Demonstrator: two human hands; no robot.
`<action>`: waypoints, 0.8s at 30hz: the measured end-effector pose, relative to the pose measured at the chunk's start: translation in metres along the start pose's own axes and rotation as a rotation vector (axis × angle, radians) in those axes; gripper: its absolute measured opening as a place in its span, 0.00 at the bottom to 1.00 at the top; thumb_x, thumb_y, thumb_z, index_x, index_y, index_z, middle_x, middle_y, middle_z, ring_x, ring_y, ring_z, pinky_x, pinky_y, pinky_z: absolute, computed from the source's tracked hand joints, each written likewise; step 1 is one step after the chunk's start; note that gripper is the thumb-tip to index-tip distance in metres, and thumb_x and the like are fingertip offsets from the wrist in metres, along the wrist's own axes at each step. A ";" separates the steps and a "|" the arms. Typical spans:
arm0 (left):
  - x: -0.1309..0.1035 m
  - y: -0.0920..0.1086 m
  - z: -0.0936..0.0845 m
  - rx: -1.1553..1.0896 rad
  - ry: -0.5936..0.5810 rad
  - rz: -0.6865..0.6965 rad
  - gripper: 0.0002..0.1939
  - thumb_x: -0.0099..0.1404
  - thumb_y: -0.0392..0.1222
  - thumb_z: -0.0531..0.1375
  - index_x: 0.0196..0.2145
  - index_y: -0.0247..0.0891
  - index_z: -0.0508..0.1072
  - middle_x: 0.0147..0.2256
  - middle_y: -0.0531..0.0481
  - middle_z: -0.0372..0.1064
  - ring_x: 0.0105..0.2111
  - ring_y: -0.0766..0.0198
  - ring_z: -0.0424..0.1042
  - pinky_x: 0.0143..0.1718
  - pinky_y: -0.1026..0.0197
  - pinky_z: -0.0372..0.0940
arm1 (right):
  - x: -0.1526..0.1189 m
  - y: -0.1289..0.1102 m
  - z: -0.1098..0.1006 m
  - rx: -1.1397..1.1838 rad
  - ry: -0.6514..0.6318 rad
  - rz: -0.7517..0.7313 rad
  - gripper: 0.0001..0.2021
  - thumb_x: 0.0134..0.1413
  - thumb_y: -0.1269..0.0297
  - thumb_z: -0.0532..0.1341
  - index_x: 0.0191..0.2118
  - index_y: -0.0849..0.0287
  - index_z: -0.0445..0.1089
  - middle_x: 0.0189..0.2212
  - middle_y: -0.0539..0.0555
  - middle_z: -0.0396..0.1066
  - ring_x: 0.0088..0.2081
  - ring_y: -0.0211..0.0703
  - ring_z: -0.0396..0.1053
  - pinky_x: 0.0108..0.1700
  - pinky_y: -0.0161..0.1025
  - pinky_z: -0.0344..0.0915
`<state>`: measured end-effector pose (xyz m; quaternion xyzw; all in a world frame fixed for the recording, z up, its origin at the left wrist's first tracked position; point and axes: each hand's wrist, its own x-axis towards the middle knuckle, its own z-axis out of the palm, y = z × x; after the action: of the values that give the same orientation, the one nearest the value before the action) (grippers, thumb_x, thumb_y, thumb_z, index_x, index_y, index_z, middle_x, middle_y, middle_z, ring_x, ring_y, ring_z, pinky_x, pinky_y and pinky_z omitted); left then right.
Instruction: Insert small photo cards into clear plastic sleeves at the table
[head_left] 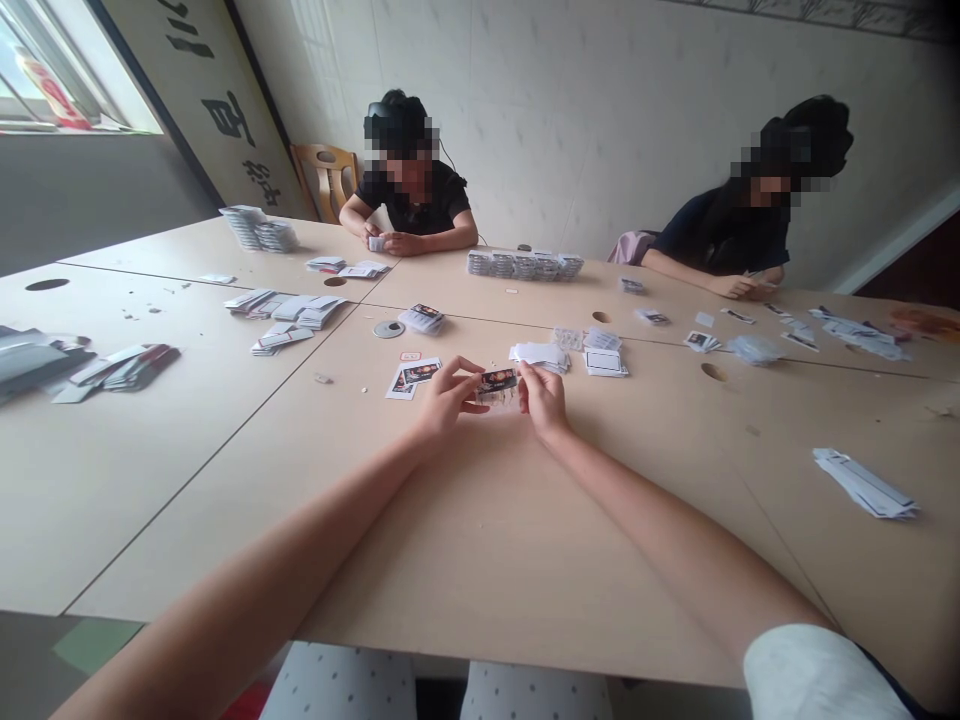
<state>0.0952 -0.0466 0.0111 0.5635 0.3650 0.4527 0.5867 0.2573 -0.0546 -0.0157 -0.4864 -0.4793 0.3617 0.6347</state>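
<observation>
Between my two hands is a small black printed card (498, 380) with orange and white marks, with a clear plastic piece (496, 398) at its lower side. My left hand (448, 402) grips the left end with bent fingers. At the right end, my right hand (544, 400) pinches the edge between thumb and fingers. Just left of my left hand lie white-edged cards with black pictures (418, 374). A stack of white cards (541, 356) is directly behind my right hand, and a black-bordered white card pile (604, 362) sits to its right.
Across the wooden table (420, 560) two people sit handling small items. A row of packed clear cases (523, 265) stands at the far side. Folded paper stacks (285, 312) lie to the left, paper strips (864, 484) at the right. The table has round cable holes (714, 372).
</observation>
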 end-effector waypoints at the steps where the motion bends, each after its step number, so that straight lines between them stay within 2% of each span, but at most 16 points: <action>1: 0.000 0.000 0.000 -0.002 0.002 -0.002 0.16 0.56 0.51 0.63 0.35 0.37 0.67 0.31 0.50 0.71 0.28 0.66 0.71 0.31 0.58 0.73 | 0.000 0.000 0.000 0.008 0.013 0.009 0.22 0.54 0.44 0.56 0.22 0.57 0.63 0.13 0.44 0.55 0.13 0.33 0.53 0.16 0.32 0.49; 6: 0.000 -0.001 0.000 0.006 0.012 0.015 0.14 0.57 0.50 0.63 0.35 0.38 0.68 0.28 0.52 0.69 0.28 0.67 0.70 0.31 0.58 0.73 | -0.001 -0.003 0.000 0.010 0.002 -0.015 0.19 0.53 0.46 0.58 0.25 0.57 0.64 0.12 0.43 0.56 0.13 0.32 0.54 0.17 0.32 0.52; 8: 0.000 -0.002 -0.001 0.012 0.034 0.036 0.14 0.58 0.50 0.62 0.35 0.38 0.68 0.30 0.52 0.70 0.29 0.67 0.70 0.33 0.58 0.74 | -0.002 -0.004 -0.001 0.006 0.039 0.002 0.17 0.52 0.47 0.60 0.26 0.56 0.64 0.12 0.42 0.57 0.13 0.33 0.56 0.17 0.32 0.54; 11: 0.001 -0.004 -0.002 0.017 0.058 0.061 0.15 0.58 0.52 0.62 0.35 0.38 0.67 0.33 0.50 0.71 0.32 0.65 0.72 0.35 0.57 0.74 | -0.003 -0.004 -0.001 -0.039 0.058 0.026 0.18 0.51 0.47 0.60 0.23 0.57 0.63 0.11 0.43 0.58 0.12 0.33 0.57 0.17 0.32 0.55; 14: 0.001 -0.003 -0.002 0.018 0.032 0.068 0.16 0.59 0.53 0.61 0.37 0.38 0.66 0.33 0.50 0.72 0.32 0.65 0.73 0.36 0.56 0.73 | -0.004 -0.004 0.000 -0.088 0.005 0.010 0.19 0.51 0.47 0.61 0.21 0.58 0.64 0.12 0.45 0.60 0.12 0.34 0.58 0.16 0.32 0.54; 19: -0.001 0.000 0.001 0.053 -0.023 0.059 0.16 0.60 0.53 0.60 0.39 0.39 0.67 0.31 0.50 0.72 0.31 0.65 0.72 0.35 0.57 0.73 | -0.004 -0.003 0.001 -0.100 -0.012 0.050 0.15 0.47 0.52 0.64 0.24 0.57 0.65 0.14 0.45 0.62 0.12 0.36 0.61 0.13 0.32 0.53; 22: -0.002 0.000 0.002 0.132 -0.039 0.089 0.17 0.58 0.52 0.62 0.40 0.39 0.66 0.30 0.51 0.72 0.31 0.64 0.73 0.34 0.59 0.71 | -0.004 -0.002 0.001 -0.080 -0.030 0.056 0.14 0.48 0.52 0.63 0.24 0.57 0.66 0.15 0.45 0.63 0.12 0.37 0.63 0.12 0.33 0.54; 24: -0.002 -0.001 0.002 0.257 -0.040 0.123 0.18 0.55 0.48 0.65 0.39 0.40 0.65 0.28 0.52 0.71 0.28 0.64 0.73 0.30 0.63 0.69 | -0.004 -0.002 0.001 -0.080 -0.045 0.021 0.13 0.48 0.53 0.63 0.25 0.57 0.66 0.16 0.45 0.64 0.14 0.38 0.65 0.14 0.34 0.58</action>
<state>0.0963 -0.0490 0.0100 0.6643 0.3729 0.4261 0.4880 0.2555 -0.0586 -0.0149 -0.5083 -0.5025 0.3595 0.6000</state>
